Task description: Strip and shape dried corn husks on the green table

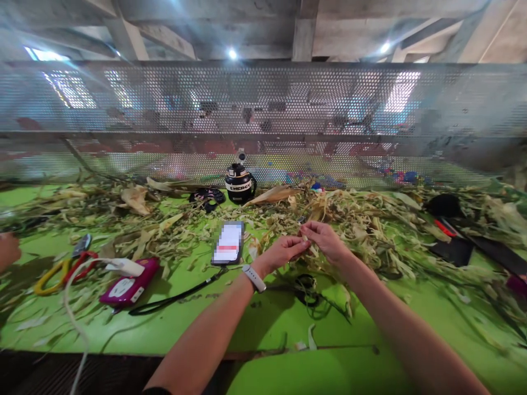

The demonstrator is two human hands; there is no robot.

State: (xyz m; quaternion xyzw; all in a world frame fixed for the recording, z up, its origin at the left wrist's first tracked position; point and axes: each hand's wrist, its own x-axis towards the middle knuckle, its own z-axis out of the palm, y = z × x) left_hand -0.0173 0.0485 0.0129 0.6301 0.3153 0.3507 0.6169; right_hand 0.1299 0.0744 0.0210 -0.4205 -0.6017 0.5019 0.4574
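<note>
My left hand [283,252], with a pale band on its wrist, meets my right hand [326,240] above the heap of dried husk-like leaves [370,230]. Both hands are closed in a pinch, fingertips close together. Whatever small thing they hold is too small to make out. Just below them on the green table [263,323] lies a dark round coil [307,289] with thin strands by it. Left of my hands rests a phone [228,242] with a lit, blurred screen and a black wrist strap [177,299].
To the left are a purple power bank [130,285] with a white cable plugged in and scissors [61,274] with yellow and red handles. A black mug [240,184] stands behind, before a perforated metal screen [329,115]. Another person's hand [8,249] shows at far left.
</note>
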